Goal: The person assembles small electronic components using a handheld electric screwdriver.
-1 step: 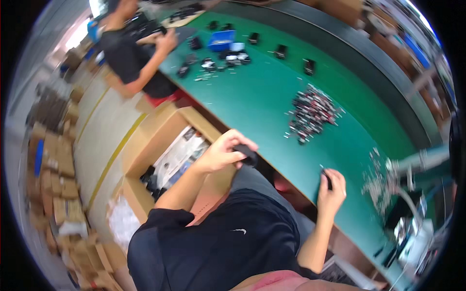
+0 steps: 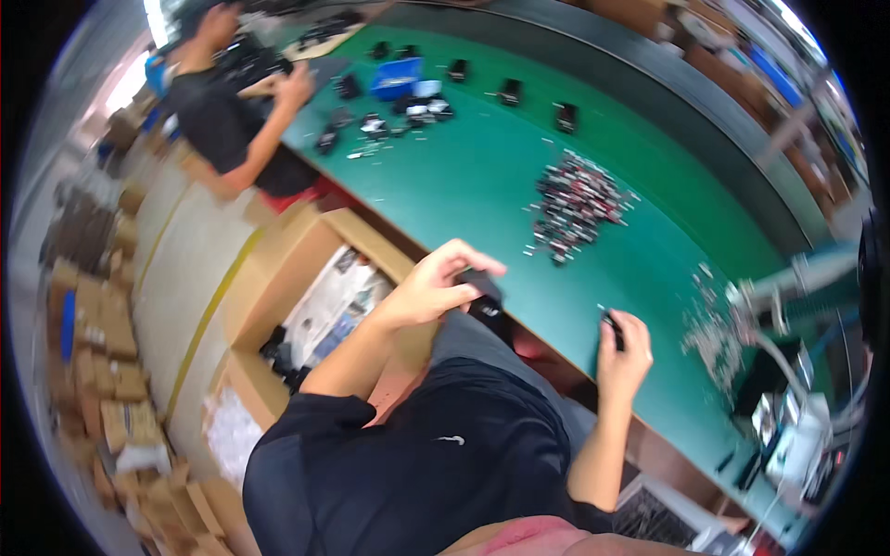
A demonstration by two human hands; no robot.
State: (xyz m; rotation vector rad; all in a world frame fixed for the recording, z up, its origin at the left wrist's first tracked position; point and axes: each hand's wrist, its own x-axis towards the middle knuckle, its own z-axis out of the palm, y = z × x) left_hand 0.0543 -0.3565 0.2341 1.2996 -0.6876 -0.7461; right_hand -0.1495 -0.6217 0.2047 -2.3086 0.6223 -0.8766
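Over the near edge of the green table [image 2: 464, 190], my view has swung a little since the earlier frame, so the pile of small parts [image 2: 579, 204] and the row of black blocks beyond it appear farther left. The black block [image 2: 482, 295] in my left hand [image 2: 434, 285] looks turned as well: it was a plain dark shape before, and now an end with pale marks shows. My left forearm slants up past the open cardboard box [image 2: 255, 301], elbow bent, wrist lifted, with the index finger arched over the block and the thumb below. That grip is closed only as far as the block lets it, holding it between thumb and fingers, and the block juts out to the right of my fingertips, just in front of the table's edge. My right hand [image 2: 627, 357] stands with the forearm nearly upright over the tabletop, fingers curled around a small dark piece [image 2: 612, 331], which sits between thumb and fingers on the hand's left side; I cannot tell its full shape. The two hands are well apart, and scattered silvery bits [image 2: 712, 343] lie right of the right one.
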